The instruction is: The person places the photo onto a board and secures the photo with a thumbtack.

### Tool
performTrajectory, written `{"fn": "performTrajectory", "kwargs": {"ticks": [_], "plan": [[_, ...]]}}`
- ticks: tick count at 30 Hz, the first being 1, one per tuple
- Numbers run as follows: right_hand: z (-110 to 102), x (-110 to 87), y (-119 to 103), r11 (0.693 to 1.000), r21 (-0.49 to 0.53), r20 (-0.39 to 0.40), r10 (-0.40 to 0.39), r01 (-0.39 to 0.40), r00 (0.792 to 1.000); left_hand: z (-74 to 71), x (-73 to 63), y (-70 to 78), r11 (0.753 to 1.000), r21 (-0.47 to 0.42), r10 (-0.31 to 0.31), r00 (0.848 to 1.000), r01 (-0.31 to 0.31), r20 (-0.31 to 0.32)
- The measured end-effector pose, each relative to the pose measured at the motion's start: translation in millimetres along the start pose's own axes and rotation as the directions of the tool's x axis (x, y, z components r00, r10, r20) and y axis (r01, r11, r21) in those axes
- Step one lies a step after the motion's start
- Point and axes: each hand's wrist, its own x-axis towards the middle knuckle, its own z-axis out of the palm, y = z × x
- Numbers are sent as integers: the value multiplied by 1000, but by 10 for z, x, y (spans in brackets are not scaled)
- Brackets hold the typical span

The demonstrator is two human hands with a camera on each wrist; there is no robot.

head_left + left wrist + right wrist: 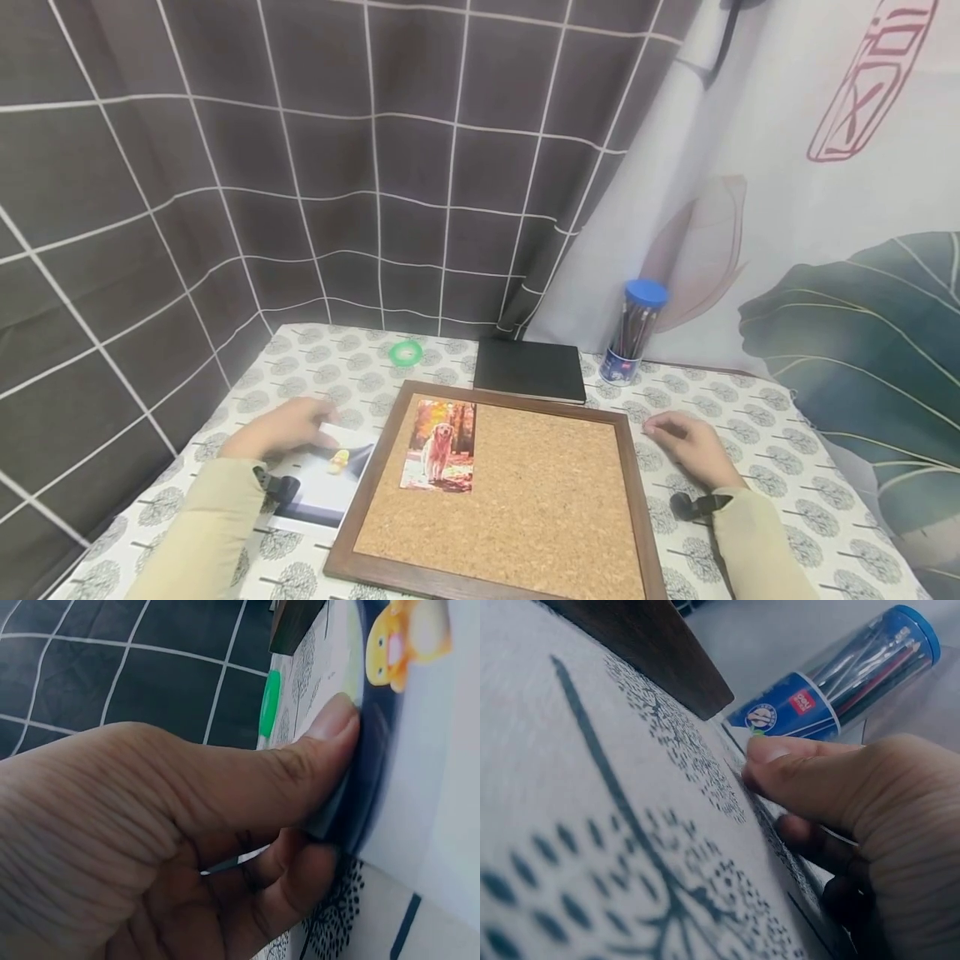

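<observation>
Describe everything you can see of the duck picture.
The duck picture is a thin sheet, apparently smooth photo paper, with a small yellow duck amid pale and dark bluish areas. In the head view it lies print up, left of the corkboard, over the tree-patterned tablecloth. The left hand pinches its edge, thumb on the printed face; the sheet looks slightly bent there. Contact with the corkboard is unclear.
</observation>
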Motion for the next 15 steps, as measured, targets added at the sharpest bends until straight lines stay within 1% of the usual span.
{"fn": "performTrajectory", "kwargs": {"ticks": [3,6,8,15], "plan": [[-3,1,-4,1000,10,-11,17,-16,1000,-4,-7,-34,1000,7,-3,1000,3,-8],[-7,2,-11,999,12,-11,31,-31,999,-1,-5,-55,1000,2,-16,1000,16,-1],[-9,4,-14,999,14,-10,33,-33,999,-5,-1,-66,1000,0,-13,1000,13,2],[-3,8,-27,1000,15,-10,1,-1,1000,-5,15,-77,999,-17,-38,999,38,3]]}}
